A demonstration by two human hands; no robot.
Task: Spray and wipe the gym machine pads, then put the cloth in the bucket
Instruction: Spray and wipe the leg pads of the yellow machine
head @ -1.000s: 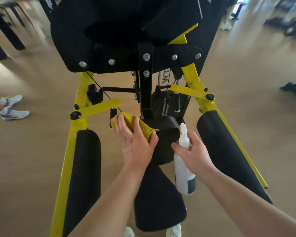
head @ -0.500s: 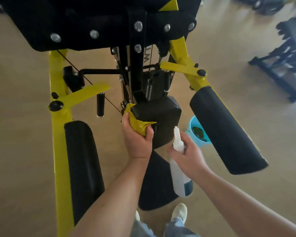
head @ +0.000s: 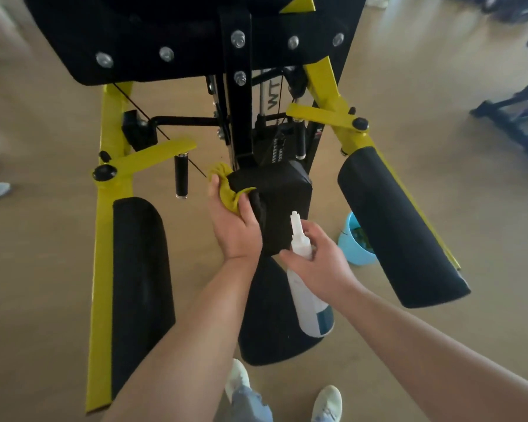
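The cloth is being gripped in the left hand, bunched between the thumb and the curled fingers. It is being pressed against the upper left corner of the centre pad. One fold of the cloth is being carried over the pad's top edge, while the rest is being kept against the pad's left side, just above the palm. The thumb is being laid against the pad's near face.

Just to the right, the bottle is being held by the right hand, whose fingers are being wrapped round its neck. The nozzle is being pointed up in front of the centre pad, and the bottle's body is being hung down over the seat. The two hands are being kept near each other, not touching.

Further out, the left pad and the right pad are being carried on the yellow frame, one on either side of the hands. The bucket is being partly hidden by the right pad. It is standing on the floor beyond the right hand, apart from the cloth. Something dark green is being shown inside it, too blurred to be told.
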